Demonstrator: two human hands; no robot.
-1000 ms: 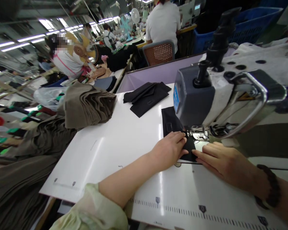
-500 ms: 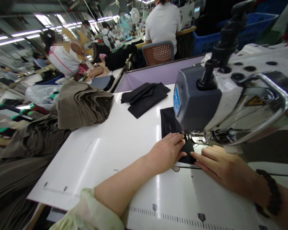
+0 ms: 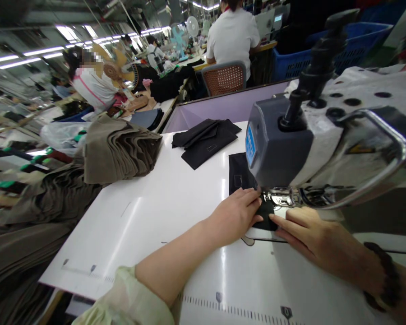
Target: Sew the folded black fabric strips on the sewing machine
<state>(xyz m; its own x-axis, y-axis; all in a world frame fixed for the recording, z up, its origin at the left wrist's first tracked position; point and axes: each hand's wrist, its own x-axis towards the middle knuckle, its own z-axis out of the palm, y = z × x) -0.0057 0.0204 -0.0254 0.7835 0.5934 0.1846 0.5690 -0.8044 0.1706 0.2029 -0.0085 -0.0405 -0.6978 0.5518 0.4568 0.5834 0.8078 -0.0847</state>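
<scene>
A black fabric piece (image 3: 238, 173) with a small pale stitched rectangle lies on the white table, partly under the head of a sewing machine (image 3: 274, 144). My left hand (image 3: 238, 212) rests flat on this piece, its fingers stretched toward the metal presser foot (image 3: 279, 198). Lower right, my right hand (image 3: 320, 234) touches the near right edge of the fabric with an outstretched finger, while other fingers bend beside the foot. The needle point cannot be made out. Part of the fabric is hidden under my left hand and the machine head.
Several black fabric pieces (image 3: 206, 142) lie beyond my left hand. A thick stack of brown-grey fabric (image 3: 118, 149) stands at the table's left edge. A ruler scale (image 3: 237, 308) runs along the front. Beyond the purple partition (image 3: 219, 101), a person in white (image 3: 232, 36) sits near blue crates (image 3: 291, 63).
The whole view has shifted slightly. Both hands stay at the black fabric in nearly the same pose, and any movement of the fabric is very small.
</scene>
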